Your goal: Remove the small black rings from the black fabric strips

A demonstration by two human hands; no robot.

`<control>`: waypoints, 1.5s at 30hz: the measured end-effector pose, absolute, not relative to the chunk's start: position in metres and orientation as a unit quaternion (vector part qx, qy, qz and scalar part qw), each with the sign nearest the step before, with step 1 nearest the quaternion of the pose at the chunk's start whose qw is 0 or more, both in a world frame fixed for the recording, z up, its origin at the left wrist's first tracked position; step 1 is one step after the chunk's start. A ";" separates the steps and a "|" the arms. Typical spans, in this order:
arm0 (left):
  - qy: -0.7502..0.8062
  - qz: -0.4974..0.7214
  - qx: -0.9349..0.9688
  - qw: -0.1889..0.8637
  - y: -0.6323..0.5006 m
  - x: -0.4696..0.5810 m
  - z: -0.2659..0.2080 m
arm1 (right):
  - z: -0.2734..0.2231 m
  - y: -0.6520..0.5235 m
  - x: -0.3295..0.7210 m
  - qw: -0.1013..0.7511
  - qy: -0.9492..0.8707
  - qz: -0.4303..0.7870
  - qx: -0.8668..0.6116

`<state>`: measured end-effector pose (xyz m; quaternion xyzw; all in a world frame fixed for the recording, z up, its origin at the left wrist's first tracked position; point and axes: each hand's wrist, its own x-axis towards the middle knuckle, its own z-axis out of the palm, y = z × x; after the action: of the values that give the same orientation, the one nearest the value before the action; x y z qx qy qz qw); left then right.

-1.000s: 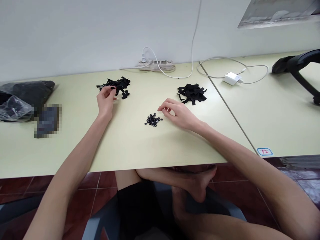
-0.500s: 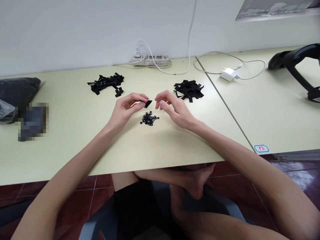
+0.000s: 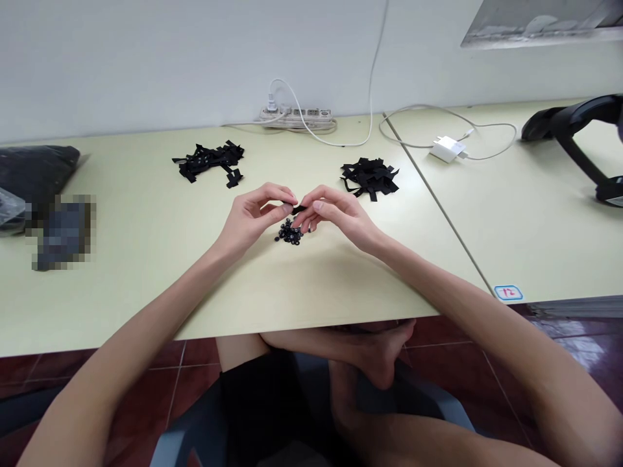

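Observation:
Between my two hands is a short black fabric strip (image 3: 298, 209), mostly covered by fingers. My left hand (image 3: 260, 211) pinches its left end between thumb and fingers. My right hand (image 3: 338, 214) closes thumb and forefinger on the right end, with its other fingers curled below. Just under the fingertips lies a small heap of round black snap buttons (image 3: 290, 233), partly hidden by the right fingers. A pile of black fabric strips (image 3: 370, 176) sits beyond my right hand. Past my left hand lies another pile of black strips (image 3: 209, 159), some with small round spots on them.
A white power strip (image 3: 298, 118) with cables rests against the wall. A white charger (image 3: 448, 148) and its looped cable lie at the right, near a black curved object (image 3: 574, 130). At the left are a black bag (image 3: 41, 168) and a blurred dark item (image 3: 65, 233).
My right hand has moved left and closed on the strip's free end, meeting the left hand. Its lower fingers now overlap the button heap. The view has shifted slightly.

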<state>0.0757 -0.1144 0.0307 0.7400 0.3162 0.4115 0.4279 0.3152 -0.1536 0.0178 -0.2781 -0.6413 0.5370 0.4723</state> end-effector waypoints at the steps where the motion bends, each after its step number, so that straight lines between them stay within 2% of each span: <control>1: 0.312 0.417 0.734 0.435 -0.113 0.075 0.030 | 0.018 -0.153 0.315 0.474 -0.640 0.535 -0.282; 13: 0.288 0.429 0.720 0.463 -0.114 0.077 0.031 | 0.013 -0.151 0.318 0.478 -0.615 0.572 -0.258; 26: 0.334 0.456 0.651 0.507 -0.114 0.081 0.032 | 0.014 -0.152 0.314 0.503 -0.623 0.488 -0.347; 35: 0.327 0.447 0.632 0.542 -0.115 0.081 0.033 | 0.009 -0.149 0.315 0.486 -0.632 0.495 -0.346; 40: 0.330 0.438 0.653 0.523 -0.117 0.080 0.033 | 0.012 -0.150 0.313 0.478 -0.634 0.498 -0.349; 45: 0.327 0.423 0.731 0.425 -0.125 0.081 0.033 | 0.011 -0.151 0.311 0.463 -0.671 0.452 -0.363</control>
<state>0.0810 -0.1250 0.0330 0.7306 0.3266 0.4232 0.4248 0.3115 -0.1509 0.0110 -0.3629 -0.6706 0.4517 0.4631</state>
